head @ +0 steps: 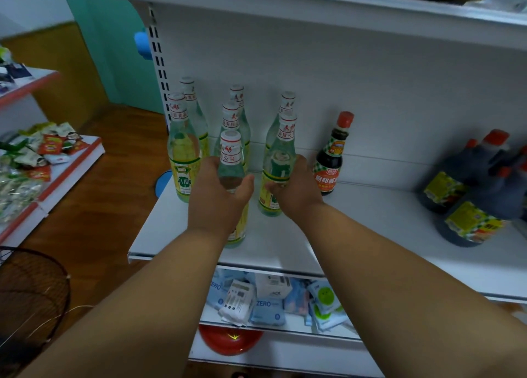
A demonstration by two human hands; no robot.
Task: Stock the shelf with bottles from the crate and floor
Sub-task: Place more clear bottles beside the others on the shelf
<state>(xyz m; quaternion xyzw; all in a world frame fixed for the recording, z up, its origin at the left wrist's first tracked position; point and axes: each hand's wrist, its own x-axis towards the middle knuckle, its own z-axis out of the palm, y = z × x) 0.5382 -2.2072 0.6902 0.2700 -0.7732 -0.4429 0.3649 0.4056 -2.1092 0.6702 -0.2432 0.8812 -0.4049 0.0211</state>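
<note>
White shelf carried vinegar bottles; left hand gripped the front bottle, right hand clasped its neighbour.

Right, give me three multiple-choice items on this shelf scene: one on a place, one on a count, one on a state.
1. Where does the small dark sauce bottle stand?
A. right of the clear bottles
B. left of them
C. on the shelf below

2. How many clear bottles are on the shelf?
A. four
B. seven
C. ten

3. What is the left hand doing?
A. hanging idle
B. gripping a clear bottle
C. holding a packet

Answers:
1 A, the small dark sauce bottle stands on the shelf just right of the group.
2 B, seven white caps show among the clear bottles.
3 B, the left hand curls round the front bottle.
</note>
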